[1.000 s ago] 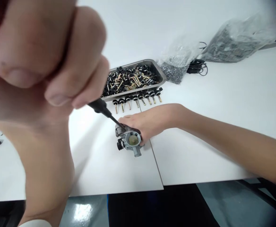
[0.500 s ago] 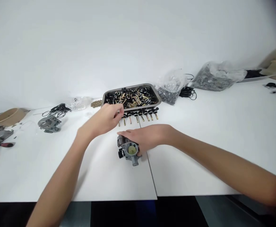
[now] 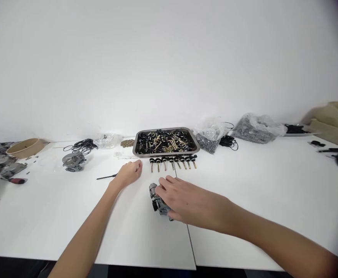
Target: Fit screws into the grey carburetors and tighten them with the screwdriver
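My right hand (image 3: 186,200) lies over a small grey metal carburetor (image 3: 158,201) on the white table (image 3: 244,200), fingers wrapped across its top. My left hand (image 3: 130,172) rests on the table to the left of it, fingers curled. A thin black screwdriver (image 3: 106,177) lies flat and sticks out leftward from under the heel of that hand. A row of several brass-stemmed pins with black caps (image 3: 171,162) lies just beyond both hands, in front of a metal tray (image 3: 197,146) full of black and brass parts.
A second carburetor (image 3: 73,161), black rubber rings (image 3: 82,146) and a brown bowl (image 3: 24,147) sit at the left, with a red-handled tool (image 3: 15,180). Plastic bags of small parts (image 3: 254,129) lie at the back right. A seam between two tabletops (image 3: 190,243) runs toward me.
The view has lifted and pulled back. My left hand dropped from close to the camera to the table, the screwdriver now lying flat. My right hand shifted over the carburetor's top.
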The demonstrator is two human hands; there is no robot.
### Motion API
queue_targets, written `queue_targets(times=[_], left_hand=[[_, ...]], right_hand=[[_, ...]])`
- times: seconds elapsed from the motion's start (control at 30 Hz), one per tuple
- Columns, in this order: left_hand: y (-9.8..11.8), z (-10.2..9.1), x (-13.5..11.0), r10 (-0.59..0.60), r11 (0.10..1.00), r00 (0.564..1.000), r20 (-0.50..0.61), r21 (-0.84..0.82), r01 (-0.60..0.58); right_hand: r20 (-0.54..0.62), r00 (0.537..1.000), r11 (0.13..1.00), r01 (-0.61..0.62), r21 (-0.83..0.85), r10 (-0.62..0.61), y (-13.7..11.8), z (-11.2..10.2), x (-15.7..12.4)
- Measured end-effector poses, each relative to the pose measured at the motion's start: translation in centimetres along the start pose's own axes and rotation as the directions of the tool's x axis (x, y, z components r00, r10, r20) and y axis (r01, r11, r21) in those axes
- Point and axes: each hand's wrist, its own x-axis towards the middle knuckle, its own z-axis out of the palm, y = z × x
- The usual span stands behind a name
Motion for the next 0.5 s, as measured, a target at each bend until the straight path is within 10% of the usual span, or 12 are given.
queue_targets(times=[0.5], left_hand=[[-0.8, 0.2, -0.3, 0.014, 1.0, 0.999, -0.047, -0.004, -0.014]], right_hand=[[0.114, 0.98, 0.928, -0.192, 0.32, 0.164, 0.3, -0.6, -0.7]])
